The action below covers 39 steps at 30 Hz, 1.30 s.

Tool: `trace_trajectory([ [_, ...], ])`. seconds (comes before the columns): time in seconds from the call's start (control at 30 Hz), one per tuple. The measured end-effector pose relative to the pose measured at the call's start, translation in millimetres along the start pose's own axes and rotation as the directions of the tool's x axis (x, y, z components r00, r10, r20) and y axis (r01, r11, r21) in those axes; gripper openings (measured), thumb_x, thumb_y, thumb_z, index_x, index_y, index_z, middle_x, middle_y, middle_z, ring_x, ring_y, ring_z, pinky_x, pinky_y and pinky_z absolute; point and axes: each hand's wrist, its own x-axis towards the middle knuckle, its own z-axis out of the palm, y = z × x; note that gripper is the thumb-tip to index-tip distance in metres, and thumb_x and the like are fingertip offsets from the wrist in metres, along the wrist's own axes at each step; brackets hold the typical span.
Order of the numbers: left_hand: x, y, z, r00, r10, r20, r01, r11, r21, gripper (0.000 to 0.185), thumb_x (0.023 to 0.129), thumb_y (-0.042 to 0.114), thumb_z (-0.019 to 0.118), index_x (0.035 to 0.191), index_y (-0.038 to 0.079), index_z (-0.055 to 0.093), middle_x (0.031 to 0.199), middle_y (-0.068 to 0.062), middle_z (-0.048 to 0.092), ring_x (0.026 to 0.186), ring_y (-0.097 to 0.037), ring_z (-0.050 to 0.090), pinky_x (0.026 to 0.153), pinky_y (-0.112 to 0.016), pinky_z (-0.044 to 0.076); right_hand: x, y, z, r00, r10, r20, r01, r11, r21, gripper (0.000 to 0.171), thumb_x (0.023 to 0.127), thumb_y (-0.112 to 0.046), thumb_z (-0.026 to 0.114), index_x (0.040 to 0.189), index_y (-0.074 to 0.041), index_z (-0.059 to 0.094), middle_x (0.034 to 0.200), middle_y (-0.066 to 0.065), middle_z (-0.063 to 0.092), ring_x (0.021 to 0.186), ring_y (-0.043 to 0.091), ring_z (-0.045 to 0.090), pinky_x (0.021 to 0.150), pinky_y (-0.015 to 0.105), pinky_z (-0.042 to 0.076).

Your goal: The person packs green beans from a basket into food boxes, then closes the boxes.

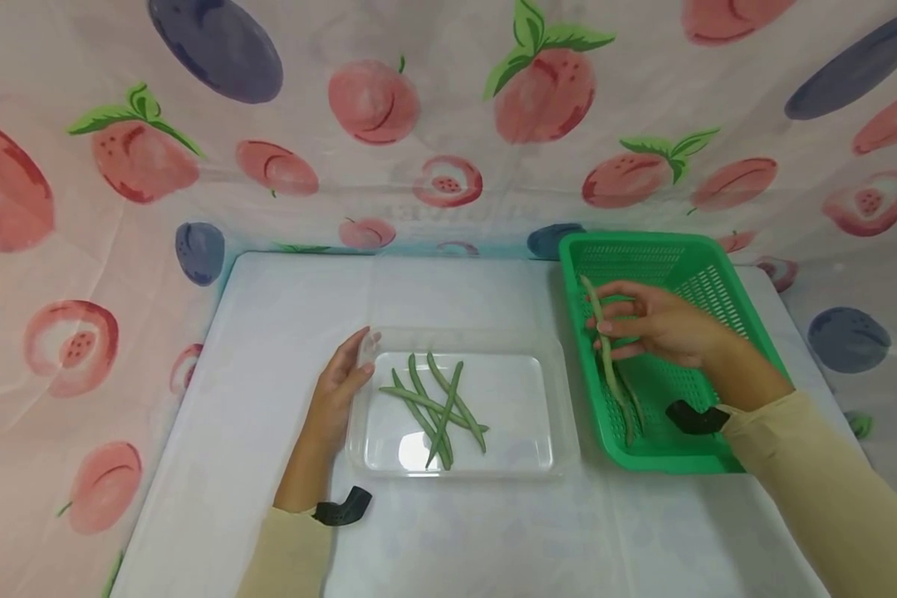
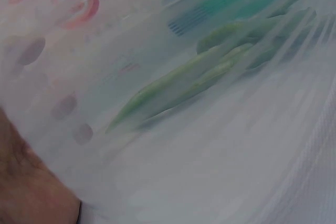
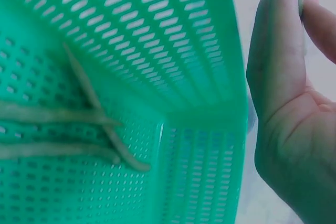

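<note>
My left hand (image 1: 335, 394) grips the left side of a clear plastic box (image 1: 566, 423), thumb over the rim. Inside the box several green beans (image 1: 419, 399) lie crossed in the left half; the left wrist view shows them through the hazy wall. Between thumb and fingers, my right hand (image 1: 661, 325) pinches another green bean (image 1: 606, 353) over the left part of a green plastic basket (image 1: 751, 320). The held bean hangs down at a slant. On the basket floor are loose beans (image 3: 50, 114), seen in the right wrist view.
Box and basket stand side by side on a white-covered table (image 1: 291, 291), the basket farther right and back. A fruit-patterned cloth (image 1: 448, 108) hangs behind the table and along its sides. Black wrist mounts (image 1: 344, 507) stick out at both sleeves.
</note>
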Motion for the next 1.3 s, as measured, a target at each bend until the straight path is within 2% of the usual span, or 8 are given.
trace_trajectory([
  [0.27,-0.9,0.2,1.4,1.0,-0.007,0.004,0.007,1.0,-0.01,0.057,0.104,0.024,0.058,0.158,0.023,0.038,0.163,0.009,0.039,0.15,-0.02,0.038,0.112,-0.039,0.046,0.9,-6.5,19.8,1.0,-0.024,0.02,0.024,0.999,-0.023,0.042,0.101,0.002,0.058,0.138,-0.012,0.045,0.113,0.006,0.068,0.098,0.024,0.075,0.08,0.042,0.064],
  [0.53,0.1,-0.3,1.2,1.0,-0.011,-0.006,0.011,1.0,-0.003,0.055,0.104,0.023,0.057,0.157,0.025,0.039,0.163,0.008,0.039,0.151,-0.019,0.037,0.115,-0.042,0.043,5.8,-6.1,42.4,1.0,0.018,-0.016,-0.018,1.0,-0.012,0.051,0.101,-0.004,0.061,0.145,-0.019,0.04,0.108,0.002,0.067,0.095,0.023,0.075,0.072,0.038,0.065],
  [0.77,-0.1,0.6,2.9,1.0,-0.004,-0.005,0.004,1.0,-0.011,0.056,0.105,0.02,0.056,0.157,0.02,0.038,0.164,0.004,0.039,0.152,-0.02,0.036,0.118,-0.046,0.039,7.0,-4.2,56.6,0.999,0.04,-0.006,-0.04,0.998,-0.039,0.051,0.103,-0.008,0.06,0.147,-0.017,0.037,0.11,0.004,0.065,0.094,0.023,0.074,0.071,0.038,0.065],
  [1.0,1.0,0.4,1.7,1.0,0.003,-0.01,-0.003,1.0,-0.001,0.055,0.105,0.02,0.055,0.157,0.021,0.039,0.164,0.005,0.04,0.152,-0.018,0.034,0.119,-0.048,0.037,10.7,-5.2,69.1,0.998,0.062,0.0,-0.062,0.998,-0.025,0.05,0.105,-0.013,0.058,0.15,-0.015,0.035,0.113,0.003,0.071,0.092,0.022,0.072,0.07,0.038,0.064],
  [1.3,0.6,0.1,0.8,1.0,0.001,-0.009,-0.001,1.0,-0.003,0.055,0.104,0.02,0.056,0.157,0.021,0.039,0.162,0.006,0.041,0.152,-0.017,0.035,0.121,-0.048,0.036,13.2,-7.5,83.9,0.998,0.07,-0.002,-0.07,0.997,-0.022,0.048,0.105,-0.014,0.057,0.15,-0.014,0.037,0.113,0.004,0.07,0.091,0.023,0.072,0.071,0.041,0.064],
])
